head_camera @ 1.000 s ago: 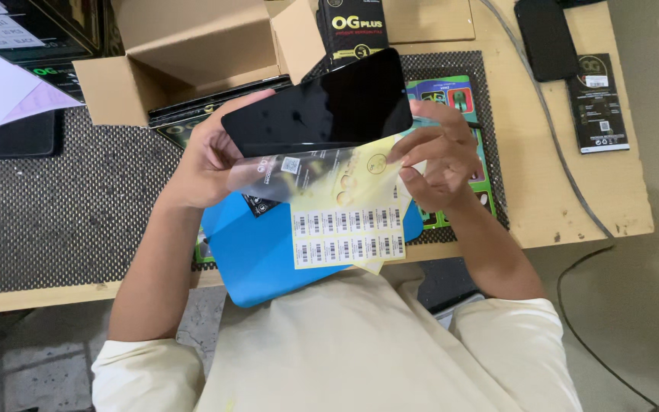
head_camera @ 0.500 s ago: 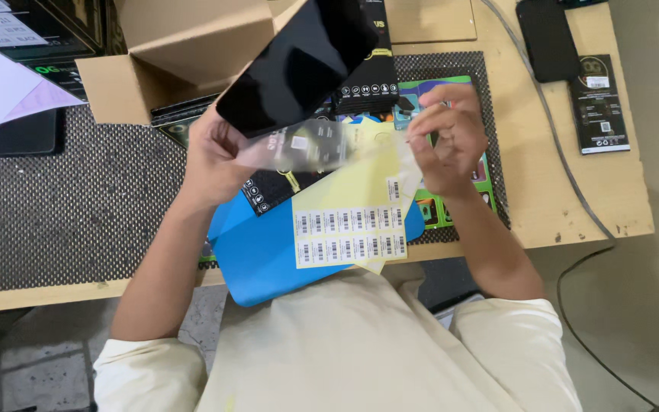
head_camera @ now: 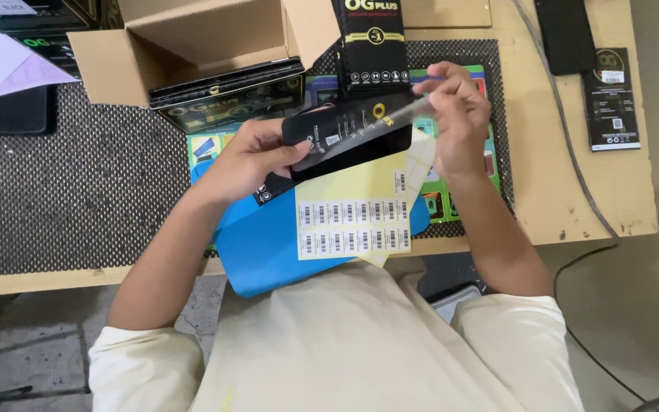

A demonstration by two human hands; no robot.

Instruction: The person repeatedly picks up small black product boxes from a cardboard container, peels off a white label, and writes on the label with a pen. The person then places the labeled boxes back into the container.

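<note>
- The wooden surface (head_camera: 573, 175) fills the upper part of the head view, with its near edge running just above the person's cream-coloured shirt.
- A dark woven mat (head_camera: 62, 198) covers the left and middle of the surface, reaching almost to the near edge.
- An open cardboard box (head_camera: 192, 38) stands at the far edge, left of centre, and a stack of flat dark packets (head_camera: 226, 95) pokes out of its open side onto the mat.
- A blue board (head_camera: 268, 252) lies at the near edge in front of the person and overhangs it.
- A pale yellow sheet of barcode stickers (head_camera: 352, 221) lies on the blue board, with two rows of small labels still on it.
- A tall black packet (head_camera: 371, 46) stands at the far edge, just right of the box.
- A flat black device (head_camera: 566, 34) and a small black card (head_camera: 610, 99) lie near the far right corner, with a thin cable running past them toward the near edge.
- The black sleeve packet (head_camera: 345, 137) is held in the air above the sticker sheet, lying roughly level.
- The left hand (head_camera: 249, 156) grips the packet's left end, fingers curled under it and thumb on top.
- The right hand (head_camera: 459, 114) is at the packet's right end, fingers pinched on a thin clear piece (head_camera: 413, 107) at its top edge.
</note>
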